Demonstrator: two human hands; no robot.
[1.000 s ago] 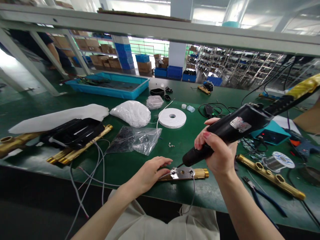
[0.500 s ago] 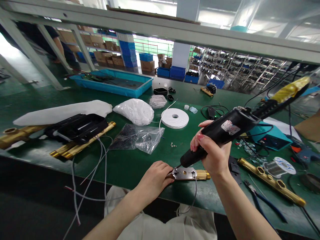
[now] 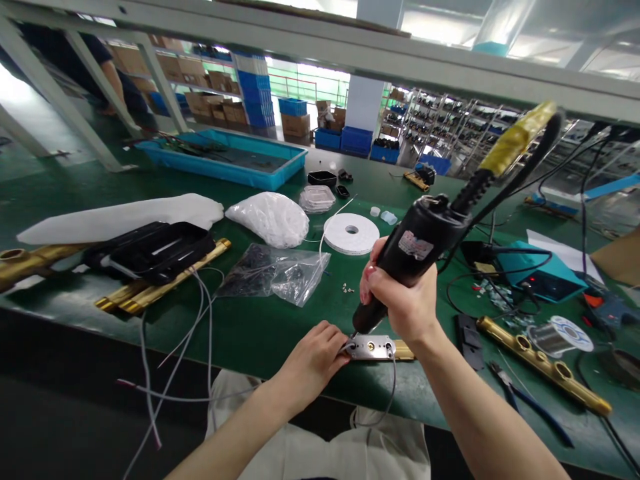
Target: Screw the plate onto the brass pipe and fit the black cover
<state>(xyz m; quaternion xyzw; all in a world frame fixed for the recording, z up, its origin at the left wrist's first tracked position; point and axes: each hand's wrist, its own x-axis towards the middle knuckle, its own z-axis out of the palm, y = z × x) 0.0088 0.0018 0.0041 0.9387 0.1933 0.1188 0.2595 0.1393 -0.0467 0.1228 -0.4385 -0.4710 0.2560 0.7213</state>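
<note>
My right hand (image 3: 405,297) is wrapped round a black electric screwdriver (image 3: 413,243) with a yellow-taped cable end. The tool leans, its tip down at the left end of a silver metal plate (image 3: 371,347). That plate lies on a brass pipe fitting (image 3: 404,351) near the table's front edge. My left hand (image 3: 320,353) is closed on the fitting's left end, with grey cable at its fingertips; the fingers partly hide what they grip. A grey cable (image 3: 394,387) loops down from the plate's right end. Several small screws (image 3: 347,289) lie loose behind the plate.
To the left are black housings (image 3: 160,250) on brass pipes, grey wires and a clear plastic bag (image 3: 280,273). A white tape roll (image 3: 351,233) and blue tray (image 3: 280,175) stand behind. Pliers (image 3: 530,400), a brass manifold (image 3: 545,363) and solder spool (image 3: 560,335) lie right.
The screwdriver has swung more upright, its rear end moving left and its tip staying at the plate's left end. My right hand has shifted slightly left; my left hand stays at the fitting.
</note>
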